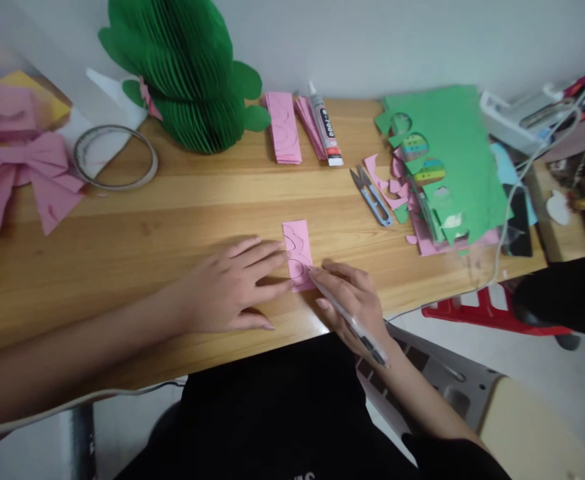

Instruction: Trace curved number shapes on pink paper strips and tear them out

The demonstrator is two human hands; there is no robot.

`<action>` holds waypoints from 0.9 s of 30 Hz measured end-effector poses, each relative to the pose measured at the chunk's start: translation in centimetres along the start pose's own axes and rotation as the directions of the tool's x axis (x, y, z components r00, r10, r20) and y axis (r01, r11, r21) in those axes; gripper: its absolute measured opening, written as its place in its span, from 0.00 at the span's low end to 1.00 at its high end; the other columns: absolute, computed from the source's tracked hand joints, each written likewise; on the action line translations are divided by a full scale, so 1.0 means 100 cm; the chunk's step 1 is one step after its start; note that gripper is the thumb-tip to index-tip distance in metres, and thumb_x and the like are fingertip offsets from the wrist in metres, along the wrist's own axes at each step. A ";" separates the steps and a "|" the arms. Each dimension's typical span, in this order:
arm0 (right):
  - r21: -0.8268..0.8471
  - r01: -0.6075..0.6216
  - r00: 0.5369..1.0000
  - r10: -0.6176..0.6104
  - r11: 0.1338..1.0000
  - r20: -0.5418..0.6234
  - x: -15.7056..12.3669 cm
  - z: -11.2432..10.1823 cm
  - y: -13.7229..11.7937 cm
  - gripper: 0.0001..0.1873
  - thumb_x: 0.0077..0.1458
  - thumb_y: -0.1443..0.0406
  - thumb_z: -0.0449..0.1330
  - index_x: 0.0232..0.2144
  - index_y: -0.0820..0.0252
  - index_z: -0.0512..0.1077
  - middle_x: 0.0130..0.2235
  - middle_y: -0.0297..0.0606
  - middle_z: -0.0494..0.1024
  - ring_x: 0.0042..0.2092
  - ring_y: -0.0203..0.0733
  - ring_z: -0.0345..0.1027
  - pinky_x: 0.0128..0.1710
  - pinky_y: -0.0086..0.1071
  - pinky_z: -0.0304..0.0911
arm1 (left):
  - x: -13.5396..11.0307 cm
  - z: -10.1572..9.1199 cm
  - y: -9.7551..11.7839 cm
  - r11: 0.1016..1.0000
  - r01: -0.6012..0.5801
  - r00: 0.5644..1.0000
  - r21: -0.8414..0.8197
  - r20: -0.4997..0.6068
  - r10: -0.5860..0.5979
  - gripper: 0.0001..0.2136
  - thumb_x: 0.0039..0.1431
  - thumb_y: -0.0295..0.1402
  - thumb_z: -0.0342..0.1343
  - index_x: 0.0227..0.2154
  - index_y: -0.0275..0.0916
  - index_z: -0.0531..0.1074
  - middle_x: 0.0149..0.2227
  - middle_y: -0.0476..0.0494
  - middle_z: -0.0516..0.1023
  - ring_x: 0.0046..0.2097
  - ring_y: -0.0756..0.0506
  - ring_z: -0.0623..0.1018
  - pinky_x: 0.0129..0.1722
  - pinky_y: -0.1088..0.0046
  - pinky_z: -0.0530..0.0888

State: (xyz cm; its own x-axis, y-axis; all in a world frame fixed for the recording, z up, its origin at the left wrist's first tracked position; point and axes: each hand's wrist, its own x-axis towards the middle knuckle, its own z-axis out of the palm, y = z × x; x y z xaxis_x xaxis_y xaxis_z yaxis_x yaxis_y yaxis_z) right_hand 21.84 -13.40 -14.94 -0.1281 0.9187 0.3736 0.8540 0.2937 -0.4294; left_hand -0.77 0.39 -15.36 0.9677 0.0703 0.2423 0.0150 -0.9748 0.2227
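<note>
A small pink paper strip [300,250] with curved drawn outlines lies on the wooden table in front of me. My left hand [240,283] rests flat with its fingers spread, the fingertips at the strip's left edge. In my right hand [352,303] is a clear pen [355,325], its tip on the lower right part of the strip. Behind the strip lie a stack of pink strips [284,130] with similar outlines and a glue tube [326,127] resting against more pink pieces. Blue-handled thread snips [371,197] lie open to the right.
A green honeycomb paper shape [187,73] stands at the back, beside a tape roll [151,167] and a pink paper bow [17,167]. On the right are green sheets [457,147], pink scraps [397,190] and a white cable [510,200]. A red stool [487,310] stands below the table.
</note>
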 end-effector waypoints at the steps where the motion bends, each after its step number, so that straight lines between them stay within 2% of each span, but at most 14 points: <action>1: -0.022 0.028 0.999 -0.028 0.999 -0.018 -0.001 0.002 0.001 0.19 0.65 0.61 0.56 0.56 0.56 0.71 0.43 0.42 0.82 0.49 0.49 0.74 0.46 0.42 0.71 | 0.001 -0.001 0.002 1.000 0.006 1.000 0.004 -0.008 -0.006 0.25 0.64 0.54 0.50 0.50 0.39 0.74 0.57 0.29 0.72 0.61 0.31 0.69 0.60 0.49 0.64; 5: -0.039 0.034 0.997 -0.037 0.999 -0.064 0.002 0.007 0.003 0.19 0.65 0.61 0.56 0.57 0.53 0.69 0.39 0.39 0.81 0.44 0.47 0.75 0.43 0.40 0.70 | 0.008 -0.005 0.007 0.999 0.033 0.999 0.006 -0.025 -0.033 0.25 0.64 0.55 0.48 0.46 0.38 0.75 0.55 0.29 0.73 0.60 0.31 0.69 0.60 0.47 0.64; 9: -0.036 -0.004 0.996 0.001 0.999 -0.085 0.008 0.006 0.005 0.17 0.66 0.63 0.55 0.56 0.49 0.68 0.34 0.36 0.80 0.41 0.46 0.75 0.40 0.39 0.70 | 0.019 -0.011 0.008 0.999 -0.026 0.999 -0.025 -0.021 0.025 0.24 0.67 0.53 0.46 0.38 0.35 0.75 0.50 0.32 0.76 0.56 0.33 0.72 0.59 0.50 0.66; 14: -0.056 -0.003 0.993 -0.004 0.998 -0.120 0.009 0.008 0.004 0.14 0.67 0.63 0.54 0.52 0.52 0.71 0.33 0.35 0.79 0.39 0.41 0.74 0.39 0.35 0.69 | 0.029 -0.013 0.008 0.995 -0.072 0.997 -0.067 0.013 0.073 0.23 0.69 0.48 0.46 0.39 0.31 0.75 0.47 0.32 0.78 0.54 0.35 0.75 0.58 0.54 0.69; 20: -0.067 0.001 0.993 -0.008 0.998 -0.117 0.009 0.008 0.004 0.16 0.68 0.60 0.51 0.47 0.59 0.76 0.34 0.40 0.80 0.40 0.42 0.73 0.40 0.35 0.69 | 0.027 -0.009 0.009 0.996 -0.076 0.997 -0.039 0.019 0.077 0.22 0.69 0.48 0.44 0.37 0.34 0.75 0.49 0.34 0.79 0.56 0.36 0.74 0.55 0.58 0.70; 23: -0.097 0.015 0.990 -0.029 0.995 -0.139 0.011 0.007 0.004 0.17 0.69 0.59 0.49 0.46 0.59 0.75 0.32 0.39 0.79 0.38 0.41 0.73 0.38 0.34 0.69 | 0.024 -0.006 0.009 0.997 -0.072 0.997 -0.024 -0.001 0.072 0.22 0.69 0.48 0.44 0.39 0.34 0.75 0.52 0.32 0.77 0.58 0.36 0.73 0.54 0.58 0.69; 27: -0.087 0.029 0.991 -0.040 0.996 -0.126 0.015 0.006 0.002 0.14 0.67 0.61 0.52 0.48 0.58 0.74 0.30 0.37 0.78 0.37 0.42 0.73 0.35 0.36 0.69 | 0.023 -0.002 0.008 0.997 -0.076 0.997 -0.004 -0.027 0.076 0.25 0.69 0.49 0.44 0.50 0.29 0.72 0.54 0.30 0.76 0.58 0.36 0.72 0.56 0.59 0.67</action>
State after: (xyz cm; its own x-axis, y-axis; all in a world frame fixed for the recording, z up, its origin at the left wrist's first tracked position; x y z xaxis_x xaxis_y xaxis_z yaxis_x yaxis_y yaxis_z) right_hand 21.56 -11.82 -14.98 -0.0974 0.8656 0.4912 0.8904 0.2962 -0.3455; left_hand 1.41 -0.24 -14.47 0.9589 0.0019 0.2837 -0.0595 -0.9764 0.2074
